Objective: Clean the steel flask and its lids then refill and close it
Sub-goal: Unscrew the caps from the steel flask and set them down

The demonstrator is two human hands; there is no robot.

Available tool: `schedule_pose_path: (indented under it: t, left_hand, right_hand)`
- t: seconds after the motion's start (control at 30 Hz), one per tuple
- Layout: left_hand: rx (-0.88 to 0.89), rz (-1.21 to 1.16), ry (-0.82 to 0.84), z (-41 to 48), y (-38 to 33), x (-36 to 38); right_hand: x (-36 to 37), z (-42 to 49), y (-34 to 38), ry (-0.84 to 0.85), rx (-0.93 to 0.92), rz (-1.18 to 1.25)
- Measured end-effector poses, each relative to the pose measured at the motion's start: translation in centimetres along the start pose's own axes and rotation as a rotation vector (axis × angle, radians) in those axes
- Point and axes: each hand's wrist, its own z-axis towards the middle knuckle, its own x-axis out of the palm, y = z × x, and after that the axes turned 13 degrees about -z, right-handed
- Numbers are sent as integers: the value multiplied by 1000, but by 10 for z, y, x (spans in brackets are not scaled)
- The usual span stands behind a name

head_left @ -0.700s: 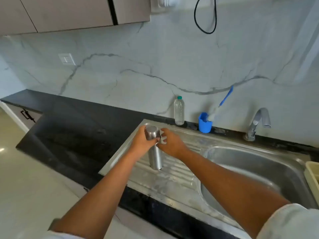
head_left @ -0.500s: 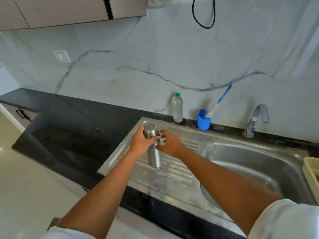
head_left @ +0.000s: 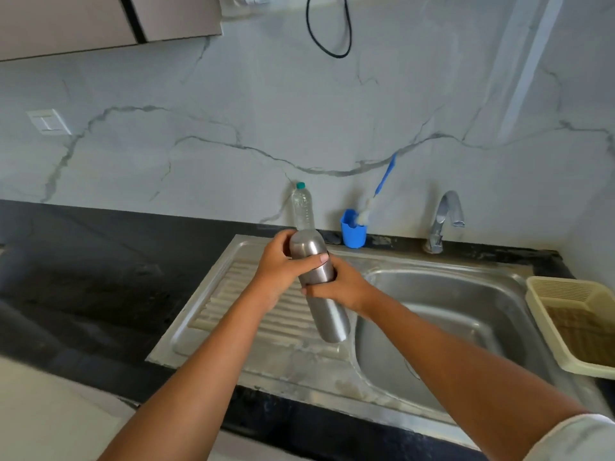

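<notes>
The steel flask (head_left: pixel 327 314) is lifted above the sink's ribbed drainboard (head_left: pixel 229 304), tilted with its bottom toward me and the right. My left hand (head_left: pixel 283 264) grips the flask's upper part around the steel cap (head_left: pixel 304 244), thumb across its front. My right hand (head_left: pixel 339 284) wraps the flask's middle just below the left hand. The cap sits closed on the flask. The flask's mouth and any inner lid are hidden.
A clear plastic bottle (head_left: pixel 302 207) with a green cap and a blue cup (head_left: pixel 353 232) holding a bottle brush (head_left: pixel 376 194) stand behind the sink. The tap (head_left: pixel 444 217) rises over the steel basin (head_left: pixel 449 314). A beige basket (head_left: pixel 579 324) sits at the right. Black counter (head_left: pixel 83 261) spreads left.
The flask stood upright on the drainboard with both hands at its top; now it is lifted and tilted, right hand lower on its body. The view has moved closer.
</notes>
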Motion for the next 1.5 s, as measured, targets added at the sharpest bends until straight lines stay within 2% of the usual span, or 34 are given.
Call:
schedule_pose_path:
  t: [0.17, 0.27, 0.33, 0.5, 0.6, 0.77, 0.83, 0.93, 1.03, 1.13, 1.3, 1.5]
  left_hand:
    - [-120, -135, 278, 6, -1, 45]
    - [-104, -172, 327, 1, 2, 73]
    - [-74, -179, 283, -3, 5, 92]
    - [-72, -194, 13, -10, 19, 137]
    - [-76, -216, -84, -19, 16, 157]
    - [-33, -106, 77, -20, 18, 152]
    - [3, -83, 41, -22, 20, 148]
    - [15, -75, -110, -26, 20, 151]
    - [5, -35, -133, -27, 18, 156]
    - [-17, -67, -25, -31, 15, 153]
    - [-29, -127, 211, -32, 20, 139]
    - [31, -75, 60, -32, 24, 133]
  right_hand:
    - [-38, -38, -15, 13, 63, 10]
    - [-50, -56, -26, -55, 87, -19]
    - [-53, -66, -33, -141, 117, -28]
    - [-46, -79, -41, -478, 196, -100]
    - [-44, -84, -40, -570, 190, -78]
    - [-54, -92, -49, -548, 269, 6]
    - [-55, -95, -49, -511, 263, -9]
    - [-51, -98, -48, -527, 256, -108]
    - [-47, -100, -48, -544, 210, -200]
    - [-50, -102, -49, -516, 185, -260]
    - [-54, -103, -52, -528, 241, -144]
    - [-47, -103, -55, -500, 257, -109]
